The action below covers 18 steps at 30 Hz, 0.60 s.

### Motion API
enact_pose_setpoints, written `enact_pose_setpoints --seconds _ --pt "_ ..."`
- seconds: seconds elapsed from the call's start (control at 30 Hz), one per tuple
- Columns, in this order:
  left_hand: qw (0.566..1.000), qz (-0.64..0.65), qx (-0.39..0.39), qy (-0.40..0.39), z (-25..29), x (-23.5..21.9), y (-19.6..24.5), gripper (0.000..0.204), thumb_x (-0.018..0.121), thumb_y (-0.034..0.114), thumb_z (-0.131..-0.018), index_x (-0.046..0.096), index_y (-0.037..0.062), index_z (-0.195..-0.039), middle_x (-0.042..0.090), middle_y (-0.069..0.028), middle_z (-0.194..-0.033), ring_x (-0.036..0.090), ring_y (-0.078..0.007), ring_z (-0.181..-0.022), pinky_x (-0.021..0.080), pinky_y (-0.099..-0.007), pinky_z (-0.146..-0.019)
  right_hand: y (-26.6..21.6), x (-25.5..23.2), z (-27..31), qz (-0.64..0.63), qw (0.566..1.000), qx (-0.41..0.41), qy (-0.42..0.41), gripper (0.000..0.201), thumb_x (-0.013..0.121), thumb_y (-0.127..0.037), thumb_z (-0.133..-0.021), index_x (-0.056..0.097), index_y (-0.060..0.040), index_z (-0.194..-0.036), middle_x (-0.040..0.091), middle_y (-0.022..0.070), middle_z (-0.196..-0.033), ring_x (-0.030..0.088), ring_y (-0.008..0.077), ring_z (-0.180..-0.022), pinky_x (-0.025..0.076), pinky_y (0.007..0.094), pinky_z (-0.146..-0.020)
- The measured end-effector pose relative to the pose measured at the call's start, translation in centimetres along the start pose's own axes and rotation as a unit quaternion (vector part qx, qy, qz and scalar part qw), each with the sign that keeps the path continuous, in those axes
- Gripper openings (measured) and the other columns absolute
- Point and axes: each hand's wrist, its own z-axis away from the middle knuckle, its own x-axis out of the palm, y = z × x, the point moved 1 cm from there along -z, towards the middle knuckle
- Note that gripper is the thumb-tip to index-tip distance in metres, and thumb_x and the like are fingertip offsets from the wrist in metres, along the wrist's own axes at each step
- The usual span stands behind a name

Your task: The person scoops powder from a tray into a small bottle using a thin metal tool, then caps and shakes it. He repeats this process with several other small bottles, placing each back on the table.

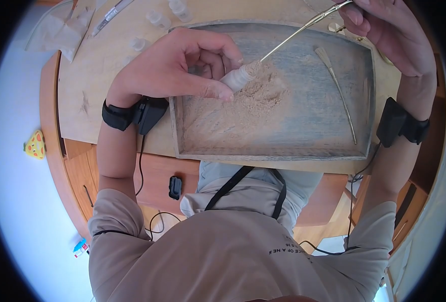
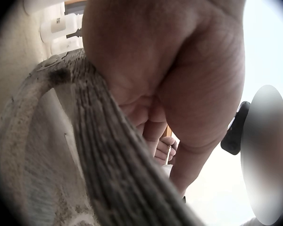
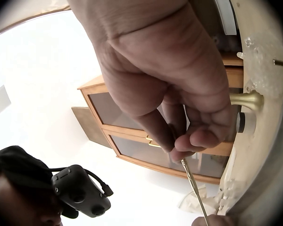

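Note:
My left hand [image 1: 175,65] grips a small whitish bottle [image 1: 236,80] between thumb and fingers, tilted with its mouth toward the right. The bottle is low over a heap of tan powder [image 1: 268,98] in a grey wooden tray [image 1: 273,155]. Between thumb and fingertips, my right hand [image 1: 396,32] pinches the upper end of a thin brass stick-like tool [image 1: 303,29]. The tool slants down to the left, its tip right at the bottle's mouth, where tan powder shows. In the right wrist view, the pinching fingers [image 3: 181,153] and the brass shaft [image 3: 192,181] are plain.
A brass-handled brush [image 1: 336,85] lies in the tray's right side. Beyond the tray's left corner are several small white bottles [image 1: 158,20], a marker pen [image 1: 111,16] and a clear plastic bag [image 1: 64,31]. A flared brass piece [image 3: 250,100] stands on the table beyond my right hand.

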Motion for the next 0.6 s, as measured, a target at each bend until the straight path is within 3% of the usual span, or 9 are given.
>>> enact_pose_setpoints --seconds 0.27,0.5,0.6 --pt "1.0 -0.005 -0.001 -0.005 0.0 -0.1 0.0 0.043 0.087 0.007 -0.077 0.066 0.0024 -0.115 0.066 0.0012 -0.099 0.058 -0.0042 -0.082 0.046 -0.0207 -0.072 0.5 0.5 0.3 0.023 1.0 0.009 -0.011 0.024 0.063 -0.01 -0.098 0.071 0.0105 -0.109 0.072 0.0119 -0.085 0.067 0.0147 -0.074 0.052 0.0253 -0.066" --pt "1.0 -0.01 0.014 -0.017 0.0 -0.2 -0.3 0.043 0.087 0.007 -0.079 0.066 0.0033 -0.117 0.069 -0.0005 -0.104 0.062 -0.0052 -0.088 0.048 -0.0222 -0.076 -0.3 -1.4 1.5 0.018 0.999 -0.022 0.029 0.024 0.063 -0.01 -0.098 0.071 0.0104 -0.109 0.073 0.012 -0.085 0.067 0.0146 -0.075 0.052 0.025 -0.066" --pt "1.0 0.006 0.008 -0.016 0.0 -0.1 0.0 0.044 0.086 0.006 -0.078 0.065 0.0031 -0.116 0.069 -0.0027 -0.105 0.064 -0.0095 -0.092 0.051 -0.0251 -0.083 -0.6 -2.1 1.9 0.018 0.998 -0.033 0.042 0.024 0.063 -0.01 -0.098 0.071 0.0104 -0.109 0.073 0.012 -0.085 0.067 0.0146 -0.075 0.052 0.0249 -0.066"
